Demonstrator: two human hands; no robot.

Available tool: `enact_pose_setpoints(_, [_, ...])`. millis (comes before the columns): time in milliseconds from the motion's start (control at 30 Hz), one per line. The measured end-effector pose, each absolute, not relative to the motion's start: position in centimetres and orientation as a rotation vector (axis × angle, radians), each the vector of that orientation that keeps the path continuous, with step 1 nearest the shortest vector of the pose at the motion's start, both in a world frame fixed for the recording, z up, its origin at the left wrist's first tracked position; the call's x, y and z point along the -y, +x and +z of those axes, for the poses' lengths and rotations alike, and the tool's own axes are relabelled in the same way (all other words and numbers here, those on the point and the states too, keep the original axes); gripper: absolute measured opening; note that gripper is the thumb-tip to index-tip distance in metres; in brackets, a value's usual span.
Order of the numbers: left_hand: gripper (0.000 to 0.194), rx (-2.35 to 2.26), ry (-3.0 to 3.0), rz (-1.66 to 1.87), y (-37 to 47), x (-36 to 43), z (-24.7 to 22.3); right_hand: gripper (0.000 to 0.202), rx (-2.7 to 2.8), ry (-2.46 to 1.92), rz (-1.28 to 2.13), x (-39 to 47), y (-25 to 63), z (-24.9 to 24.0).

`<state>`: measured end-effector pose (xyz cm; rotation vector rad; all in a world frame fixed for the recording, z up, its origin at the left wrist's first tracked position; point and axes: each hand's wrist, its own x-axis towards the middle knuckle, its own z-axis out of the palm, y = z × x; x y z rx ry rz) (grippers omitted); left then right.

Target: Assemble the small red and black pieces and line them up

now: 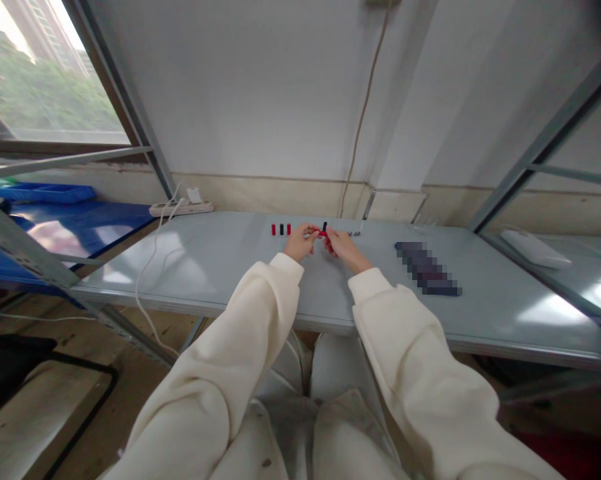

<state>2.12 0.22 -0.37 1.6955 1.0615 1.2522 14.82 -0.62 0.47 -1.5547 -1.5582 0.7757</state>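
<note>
Both hands meet over the grey tabletop (240,260), pinching one small red cylinder (323,233) between them. My left hand (301,243) grips it from the left with curled fingers. On its other end, my right hand (343,247) closes around it, partly hiding it. Just behind the fingers stands a small black cylinder (325,227). To the left of my left hand, a red cylinder (273,229), a black cylinder (281,229) and another red cylinder (289,229) stand in a row. Small dark metal pieces (357,234) lie just right of my right hand.
A pixelated dark flat object (427,270) lies on the right of the table. At the back left sits a white power strip (183,207) with a cable (153,267) hanging over the front edge. Metal frame posts rise at both sides. A blue tray (55,193) is far left.
</note>
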Motion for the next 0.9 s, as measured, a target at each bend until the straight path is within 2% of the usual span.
enact_pose_setpoints(100, [0.013,-0.962,1.592,1.272,2.2,0.0,-0.1,0.044,1.438,-1.364,0.971,1.2,15.2,0.3])
enact_pose_setpoints(267, [0.023,-0.923,1.486,1.385,1.7,-0.6,-0.3,0.041,1.559,-1.245,0.531,0.9,15.8,0.4])
enact_pose_setpoints(467, [0.032,-1.044,1.399,1.55,1.4,-1.0,-0.4,0.018,1.767,-1.247,0.248,0.4,16.7,0.1])
enact_pose_setpoints(667, [0.029,-1.011,1.435,1.456,1.6,-0.8,-0.4,0.023,1.593,-1.231,0.43,-0.2,16.7,-0.2])
enact_pose_setpoints(900, [0.033,-0.918,1.485,1.322,1.7,-0.5,-0.3,0.026,1.712,-1.128,0.584,0.4,15.6,-0.4])
